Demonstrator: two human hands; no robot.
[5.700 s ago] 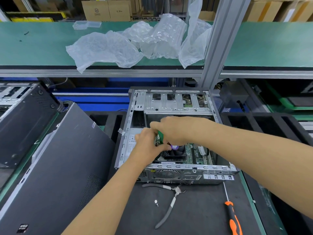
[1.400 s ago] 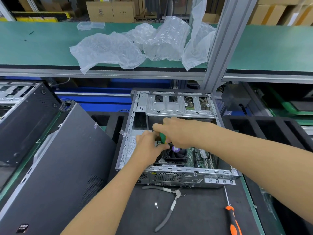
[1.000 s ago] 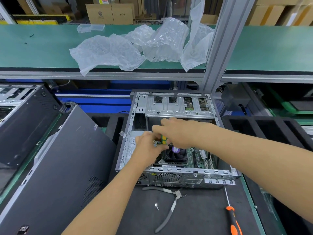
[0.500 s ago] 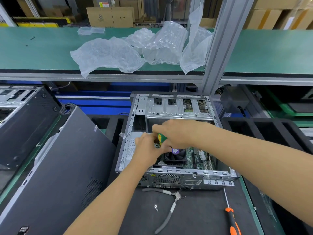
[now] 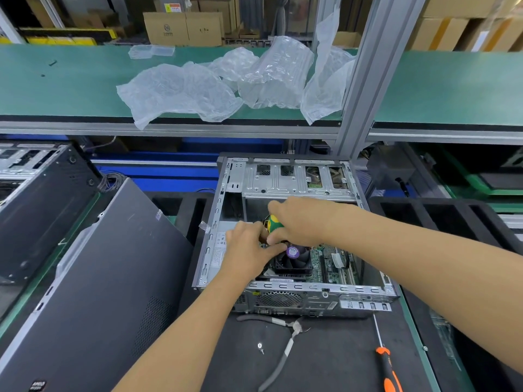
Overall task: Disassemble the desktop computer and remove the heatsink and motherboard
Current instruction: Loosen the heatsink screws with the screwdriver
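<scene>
Evidently the right hand [image 5: 304, 222] is gripping a green-and-yellow screwdriver handle [image 5: 274, 222] over the black heatsink fan [image 5: 294, 260] inside the open grey metal computer case [image 5: 283, 179] on the bench, while the left hand [image 5: 247, 250] is steadying its hidden shaft, so keeping the tool upright should be preventing slips.

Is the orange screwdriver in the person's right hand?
No, the orange screwdriver lies on the mat; the right hand grips a green one.

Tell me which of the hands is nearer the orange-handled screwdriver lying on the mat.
Right. The right hand and left hand are both inside the case, but the orange-handled screwdriver lies in front, toward the person's right.
</scene>
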